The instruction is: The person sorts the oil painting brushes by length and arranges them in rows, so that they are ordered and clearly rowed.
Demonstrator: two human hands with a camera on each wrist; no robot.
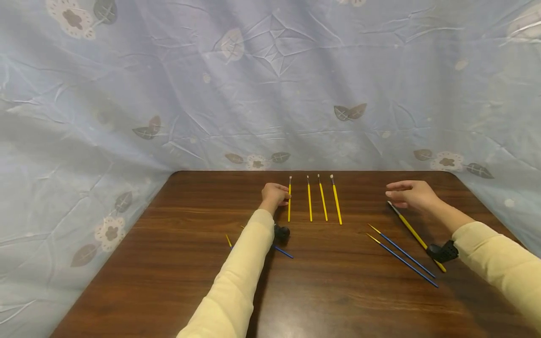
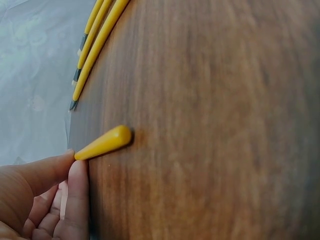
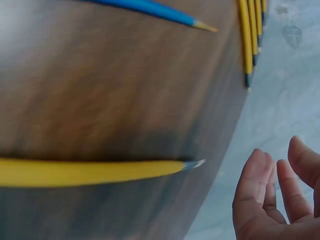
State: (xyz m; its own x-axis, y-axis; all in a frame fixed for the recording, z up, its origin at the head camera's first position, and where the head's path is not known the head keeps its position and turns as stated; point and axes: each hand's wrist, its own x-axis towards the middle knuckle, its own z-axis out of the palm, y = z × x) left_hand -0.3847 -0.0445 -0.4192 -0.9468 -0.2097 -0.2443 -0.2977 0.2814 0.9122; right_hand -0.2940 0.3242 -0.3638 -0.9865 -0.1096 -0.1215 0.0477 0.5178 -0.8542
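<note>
My left hand (image 1: 274, 193) pinches a yellow paintbrush (image 1: 289, 212) between thumb and fingertips near the table's far side, bristles pointing away. In the left wrist view the rounded end of its handle (image 2: 107, 141) juts out past the fingertips, close over the wood. Three more yellow paintbrushes (image 1: 324, 203) lie side by side just to its right. My right hand (image 1: 416, 195), fingers loosely bent and holding nothing, hovers by the bristle end of another yellow paintbrush (image 1: 411, 229). That brush slants across the right of the table, its handle partly behind the wrist camera.
Two thin blue brushes (image 1: 405, 264) with yellow tips lie slanted at the right. Further blue brushes (image 1: 284, 252) show partly beneath the left forearm, the rest hidden by the sleeve. Behind the brown wooden table (image 1: 169, 263) hangs a flowered cloth (image 1: 253, 94).
</note>
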